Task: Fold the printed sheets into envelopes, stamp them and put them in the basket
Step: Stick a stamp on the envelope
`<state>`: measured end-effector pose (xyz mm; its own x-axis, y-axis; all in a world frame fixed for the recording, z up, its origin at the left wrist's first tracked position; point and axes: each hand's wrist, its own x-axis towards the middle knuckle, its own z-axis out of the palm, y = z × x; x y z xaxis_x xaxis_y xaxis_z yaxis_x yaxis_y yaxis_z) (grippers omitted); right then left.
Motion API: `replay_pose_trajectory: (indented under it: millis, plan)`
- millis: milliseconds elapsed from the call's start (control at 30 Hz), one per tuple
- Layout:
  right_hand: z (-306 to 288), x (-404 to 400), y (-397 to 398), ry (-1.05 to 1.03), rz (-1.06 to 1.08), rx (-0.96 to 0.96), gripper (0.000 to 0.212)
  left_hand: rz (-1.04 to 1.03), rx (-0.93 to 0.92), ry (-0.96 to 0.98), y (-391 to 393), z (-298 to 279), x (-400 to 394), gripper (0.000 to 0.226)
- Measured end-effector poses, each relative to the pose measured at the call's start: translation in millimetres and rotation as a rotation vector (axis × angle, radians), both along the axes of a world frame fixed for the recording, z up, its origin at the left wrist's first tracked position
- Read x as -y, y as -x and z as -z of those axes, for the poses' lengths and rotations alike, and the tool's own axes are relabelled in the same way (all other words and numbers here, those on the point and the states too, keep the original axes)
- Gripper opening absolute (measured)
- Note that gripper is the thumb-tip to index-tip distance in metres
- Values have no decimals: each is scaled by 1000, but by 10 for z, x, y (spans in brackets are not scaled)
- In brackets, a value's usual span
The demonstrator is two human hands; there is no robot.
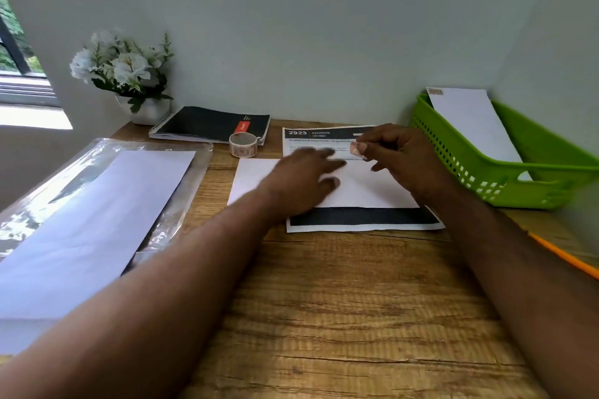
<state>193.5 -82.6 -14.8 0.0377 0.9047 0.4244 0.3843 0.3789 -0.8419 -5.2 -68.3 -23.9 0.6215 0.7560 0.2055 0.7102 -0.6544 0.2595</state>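
Observation:
A white folded envelope (369,186) lies across a printed sheet (363,220) with black bands on the wooden desk. My left hand (308,176) rests flat on the envelope, fingers spread. My right hand (402,155) hovers over the envelope's far edge and pinches a small brownish stamp (356,148) between thumb and forefinger. A roll of stamp tape (243,144) stands to the left of the sheet. At the right, the green basket (505,178) holds one stamped white envelope (470,120).
A clear plastic sleeve (97,168) with a white sheet (97,220) on it lies at the left. A black spiral notebook (207,123) and a pot of white flowers (123,71) stand at the back. An orange pencil (564,256) lies near the right edge.

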Motion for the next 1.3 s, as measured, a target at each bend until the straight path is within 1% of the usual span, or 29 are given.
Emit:
replay_pose_trajectory:
  millis: [33, 67, 100, 233, 300, 400, 500, 567, 600, 700, 867, 1000, 1133, 1300]
  plan:
    - [-3, -2, -45, 13, 11, 29, 8, 19, -107, 44, -50, 27, 17, 46]
    - [-8, 1, -85, 25, 18, 58, 11, 21, -166, 63, -76, 47, 22, 46]
    - [-13, 6, -127, 38, 23, 82, 13, 11, -180, 62, -86, 53, 30, 45]
    - [-73, 20, -307, 97, 39, 174, 14, -56, -85, -26, -96, 36, 82, 38]
    - [-87, 20, -393, 140, 41, 236, 17, -42, -52, -59, -125, 46, 119, 37]
    - [-45, -6, -477, 187, 45, 292, 17, 18, -5, 6, -200, 61, 162, 41]
    - [27, -60, -509, 191, 47, 313, 10, -5, 33, 128, -258, 73, 177, 42]
    - [46, -64, -497, 190, 45, 362, 2, -42, 44, 112, -288, 60, 194, 37]
    - [52, -64, -488, 188, 41, 375, 2, -60, 55, 79, -303, 45, 200, 34]
    - [75, -63, -471, 178, 29, 376, 3, -90, 87, -4, -354, 13, 193, 32]
    - [104, -89, -451, 165, 34, 363, 5, -53, 121, 4, -370, 68, 121, 29]
    - [143, -126, -448, 173, 58, 409, 10, -5, 39, -31, -361, 123, 90, 39]
    - [175, -166, -471, 158, 72, 423, 6, -6, -29, -38, -374, 142, 81, 54]
    - [193, -186, -463, 146, 73, 461, 2, -13, -143, -54, -390, 148, 74, 57]
